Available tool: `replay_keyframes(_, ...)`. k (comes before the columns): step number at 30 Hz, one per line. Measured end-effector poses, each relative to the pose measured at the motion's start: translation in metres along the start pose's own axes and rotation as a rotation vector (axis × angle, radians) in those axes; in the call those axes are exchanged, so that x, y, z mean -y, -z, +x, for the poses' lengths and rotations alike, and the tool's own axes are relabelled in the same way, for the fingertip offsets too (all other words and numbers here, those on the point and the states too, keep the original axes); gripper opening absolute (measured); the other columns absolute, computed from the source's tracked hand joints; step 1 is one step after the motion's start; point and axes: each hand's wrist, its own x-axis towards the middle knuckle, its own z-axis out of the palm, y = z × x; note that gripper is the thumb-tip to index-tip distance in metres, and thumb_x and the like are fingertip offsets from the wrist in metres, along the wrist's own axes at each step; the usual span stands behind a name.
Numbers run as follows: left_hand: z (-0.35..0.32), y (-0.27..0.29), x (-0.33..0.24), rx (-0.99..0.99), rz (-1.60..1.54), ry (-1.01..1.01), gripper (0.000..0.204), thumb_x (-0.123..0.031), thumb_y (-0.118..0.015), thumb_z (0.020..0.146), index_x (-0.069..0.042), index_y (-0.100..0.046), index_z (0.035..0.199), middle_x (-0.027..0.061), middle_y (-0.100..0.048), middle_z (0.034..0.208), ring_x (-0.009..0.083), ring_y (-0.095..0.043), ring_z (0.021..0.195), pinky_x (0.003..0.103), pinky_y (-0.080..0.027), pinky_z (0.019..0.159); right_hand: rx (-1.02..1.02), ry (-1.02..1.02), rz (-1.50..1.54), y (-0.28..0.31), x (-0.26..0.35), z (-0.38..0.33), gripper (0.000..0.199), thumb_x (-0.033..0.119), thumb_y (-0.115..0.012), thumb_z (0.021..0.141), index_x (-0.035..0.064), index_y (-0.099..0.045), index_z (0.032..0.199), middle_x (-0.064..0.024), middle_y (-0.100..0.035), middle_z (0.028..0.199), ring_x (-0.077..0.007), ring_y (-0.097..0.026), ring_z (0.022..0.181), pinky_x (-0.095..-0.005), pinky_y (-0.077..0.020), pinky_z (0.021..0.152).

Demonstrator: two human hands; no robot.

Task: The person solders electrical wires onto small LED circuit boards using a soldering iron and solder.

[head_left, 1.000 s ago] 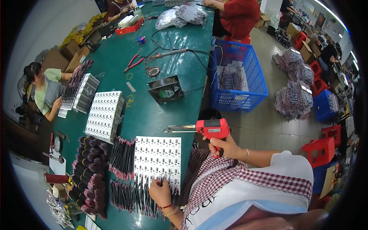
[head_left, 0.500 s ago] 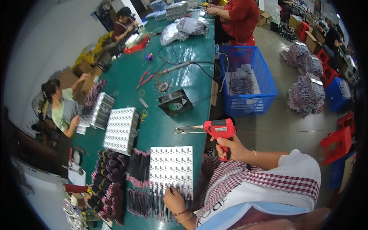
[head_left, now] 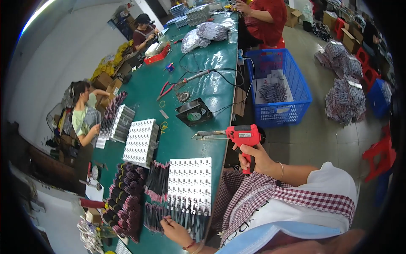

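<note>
My right hand (head_left: 257, 158) is wrapped round the grip of a red soldering gun (head_left: 244, 134), its long metal tip pointing left over the green table edge. A white board (head_left: 190, 178) with rows of small dark parts lies in front of me. Black wires (head_left: 190, 211) run off its near rows. Left of the board, short black wires with pink ends (head_left: 156, 182) lie in bunches. My left hand (head_left: 175, 233) has its fingertips pinched at the near bunch, on a black wire; the fingertips are partly lost among the wires.
A stack of white boards (head_left: 140, 142), a small black fan (head_left: 193, 112), red-handled pliers (head_left: 165, 89) and a soldering iron (head_left: 196, 77) lie on the green table (head_left: 148, 99). Thick wire bundles (head_left: 127, 203) sit to the left. A blue crate (head_left: 281, 114) stands beside the table. Other people work farther along.
My left hand has moved left from the wires at the board to the loose wire bunch. The soldering gun remains in my right hand, nearly unmoved. The view has shifted a little.
</note>
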Motion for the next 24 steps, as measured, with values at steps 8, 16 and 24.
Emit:
replay_keyframes(8, -0.006, 0.118, -0.035, -0.315, -0.515, -0.046, 0.037, -0.038, -0.034, 0.101, -0.01, -0.049, 0.082, -0.0034, -0.038, 0.058, 0.0044, -0.032, 0.048, 0.02, -0.022, 0.042, 0.015, 0.002, 0.014, 0.024, 0.013, -0.023, 0.03, 0.025, -0.055, 0.091, 0.0013, -0.053, 0.109, -0.0064, -0.049, 0.053, -0.0114, -0.042, 0.04, -0.0277, -0.0374, 0.043)
replay_keyframes(16, -0.087, 0.202, -0.031, -0.961, 0.178, -0.189, 0.03, -0.025, -0.037, 0.099, -0.006, -0.049, 0.08, 0.0012, -0.047, 0.069, 0.0078, -0.04, 0.056, 0.02, -0.033, 0.052, 0.122, 0.049, -0.079, 0.042, 0.018, -0.043, 0.036, 0.032, -0.048, 0.093, 0.0012, -0.049, 0.112, -0.0052, -0.044, 0.056, -0.0109, -0.037, 0.042, -0.0269, -0.0354, 0.043)
replay_keyframes(24, -0.121, 0.196, -0.022, -1.056, 0.122, -0.191, 0.024, -0.021, -0.04, 0.096, -0.005, -0.052, 0.083, 0.0019, -0.049, 0.072, 0.0086, -0.044, 0.06, 0.02, -0.036, 0.056, 0.128, 0.029, -0.001, 0.049, 0.023, -0.056, 0.036, 0.033, -0.045, 0.095, 0.002, -0.048, 0.112, -0.0039, -0.042, 0.055, -0.0105, -0.036, 0.043, -0.025, -0.0339, 0.042)
